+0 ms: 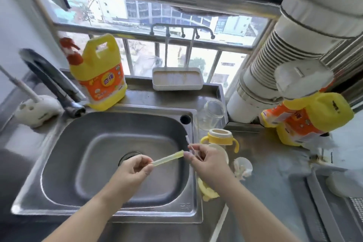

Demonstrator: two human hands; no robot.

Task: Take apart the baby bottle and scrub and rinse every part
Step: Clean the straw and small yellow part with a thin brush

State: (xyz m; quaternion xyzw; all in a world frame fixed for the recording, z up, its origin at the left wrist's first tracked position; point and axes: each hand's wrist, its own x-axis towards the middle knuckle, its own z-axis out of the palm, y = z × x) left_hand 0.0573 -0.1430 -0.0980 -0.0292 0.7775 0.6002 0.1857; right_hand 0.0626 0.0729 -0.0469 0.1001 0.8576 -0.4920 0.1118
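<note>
1. The left hand (135, 168) pinches one end of a pale yellow straw (168, 157) with curled fingers, over the sink (59, 163).
2. The right hand (204, 161) grips the straw's other end, and seemingly a thin brush too.
3. The clear bottle (213, 113) and yellow handled collar (220, 136) stand on the tabletop (275, 173), right of the sink.

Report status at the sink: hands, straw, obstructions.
Left hand and right hand each pinch an end of the straw over the sink. Bottle and collar on counter. Nothing in the way.
</note>
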